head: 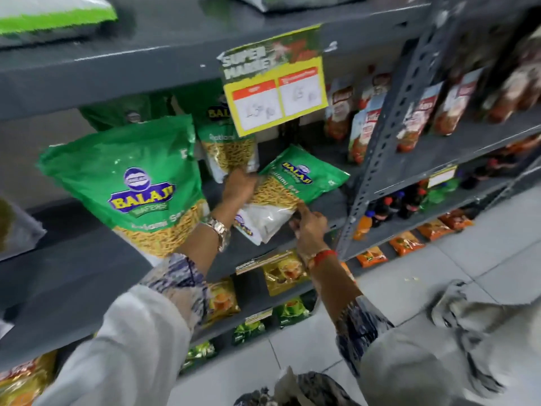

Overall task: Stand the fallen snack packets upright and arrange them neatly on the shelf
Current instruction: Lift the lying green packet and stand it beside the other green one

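Observation:
A green and white snack packet point(295, 186) lies tilted on the grey shelf point(328, 206), its green top pointing up and right. My left hand point(238, 187) grips its left edge, and my right hand point(308, 227) pinches its lower white end. Just behind my left hand a second green packet point(228, 150) stands upright. A larger-looking green packet point(137, 183) stands upright near the shelf's front at the left, beside my left forearm. More green packets point(117, 112) show dimly at the back.
A yellow price tag point(275, 83) hangs from the shelf above. A perforated grey upright post point(380, 148) bounds the bay on the right, with red and white packets point(366, 130) beyond it. Lower shelves hold yellow packets point(284, 273), bottles point(389, 206) and orange packets point(407, 243).

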